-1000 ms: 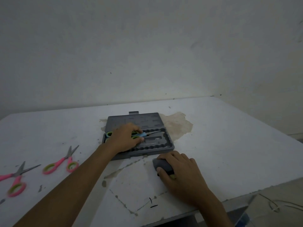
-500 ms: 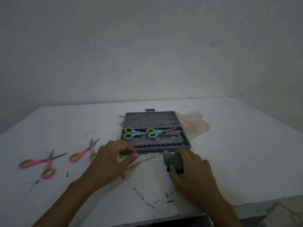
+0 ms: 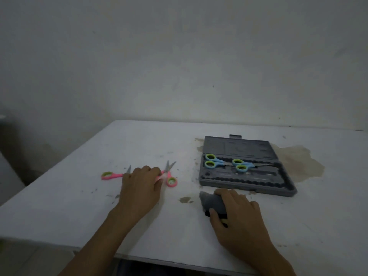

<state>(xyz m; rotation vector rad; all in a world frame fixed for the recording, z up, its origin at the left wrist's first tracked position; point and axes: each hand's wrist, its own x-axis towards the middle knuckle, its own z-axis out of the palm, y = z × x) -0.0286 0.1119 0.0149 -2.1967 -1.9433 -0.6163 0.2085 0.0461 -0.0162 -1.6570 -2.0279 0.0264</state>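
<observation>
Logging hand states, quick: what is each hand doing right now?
Left hand: closed, pinching the handle of the pink scissors nearer the case.
Right hand: closed, holding the grey cloth.

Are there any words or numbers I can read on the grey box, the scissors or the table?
No text can be read anywhere.
Grey box lid: raised moulded marks, too dim and blurred to read.
Blue scissors, pink scissors: no print shows.
Grey cloth under the right hand: no label shows.
Table: only stains and specks, no writing.
</observation>
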